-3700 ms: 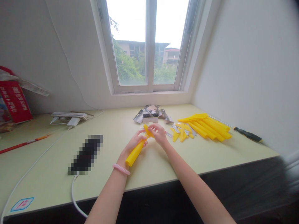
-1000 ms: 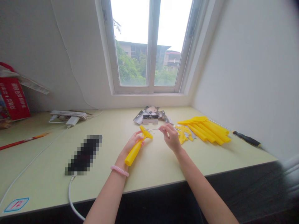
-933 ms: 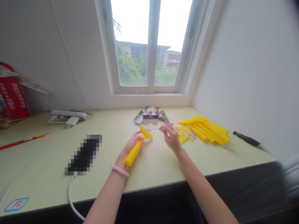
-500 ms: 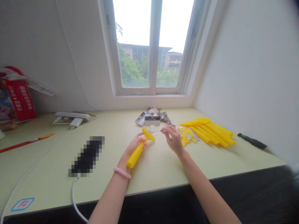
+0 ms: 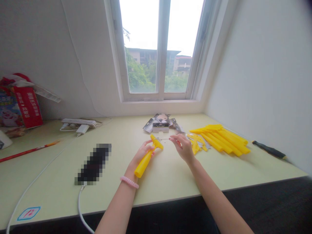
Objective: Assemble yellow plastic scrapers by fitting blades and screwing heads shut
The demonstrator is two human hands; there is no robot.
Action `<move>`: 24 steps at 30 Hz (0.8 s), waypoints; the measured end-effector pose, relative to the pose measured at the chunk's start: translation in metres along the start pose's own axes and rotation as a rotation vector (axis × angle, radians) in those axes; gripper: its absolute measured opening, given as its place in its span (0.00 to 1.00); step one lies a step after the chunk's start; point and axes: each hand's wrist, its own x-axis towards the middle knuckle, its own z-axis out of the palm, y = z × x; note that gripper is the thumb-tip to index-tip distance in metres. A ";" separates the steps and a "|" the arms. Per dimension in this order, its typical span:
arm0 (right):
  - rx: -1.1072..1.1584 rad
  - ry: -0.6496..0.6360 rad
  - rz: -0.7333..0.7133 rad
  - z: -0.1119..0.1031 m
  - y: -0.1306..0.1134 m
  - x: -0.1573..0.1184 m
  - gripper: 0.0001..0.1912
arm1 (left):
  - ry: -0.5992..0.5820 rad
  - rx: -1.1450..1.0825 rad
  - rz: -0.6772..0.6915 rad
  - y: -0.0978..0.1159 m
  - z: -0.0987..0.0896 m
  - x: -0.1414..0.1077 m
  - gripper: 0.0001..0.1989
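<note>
In the head view, my left hand is wrapped around a yellow plastic scraper handle, its T-shaped head pointing away from me. My right hand pinches a slim screwdriver, and the thin metal shaft reaches left to the handle's head. Whether the tip sits in a screw is too small to tell. Several tiny screws lie on the table close to the head. Right of my right hand is a pile of flat yellow and grey pieces.
More yellow handles are stacked at the right, beside a long dark-handled tool. Small dark cartons stand below the window. On the left are a blurred-out dark object with a white cable, a power strip and a red stick.
The whole view has shifted slightly, so things appear a little farther right and lower. Both hands keep their hold, and the screwdriver shaft stays at the handle's head.
</note>
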 end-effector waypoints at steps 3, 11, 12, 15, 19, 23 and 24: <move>0.010 0.026 0.112 0.001 -0.001 0.000 0.09 | 0.000 0.005 0.001 0.000 0.000 -0.001 0.26; -0.055 -0.014 0.176 0.001 -0.007 -0.002 0.07 | -0.025 0.017 0.017 -0.001 0.000 -0.001 0.26; -0.057 0.000 0.158 0.002 -0.007 -0.002 0.06 | -0.025 0.020 0.015 -0.001 0.000 0.000 0.27; -0.015 0.045 0.134 0.003 -0.007 -0.002 0.04 | -0.037 0.014 0.009 -0.001 -0.001 0.000 0.27; 0.067 0.116 0.158 0.004 -0.006 -0.001 0.05 | -0.068 0.011 -0.008 -0.002 0.000 0.000 0.28; 0.058 0.098 0.165 0.003 -0.008 -0.001 0.08 | -0.075 0.015 -0.018 -0.002 -0.001 0.001 0.28; 0.052 0.082 0.167 0.002 -0.008 -0.001 0.09 | -0.077 0.013 -0.019 -0.003 -0.001 0.001 0.28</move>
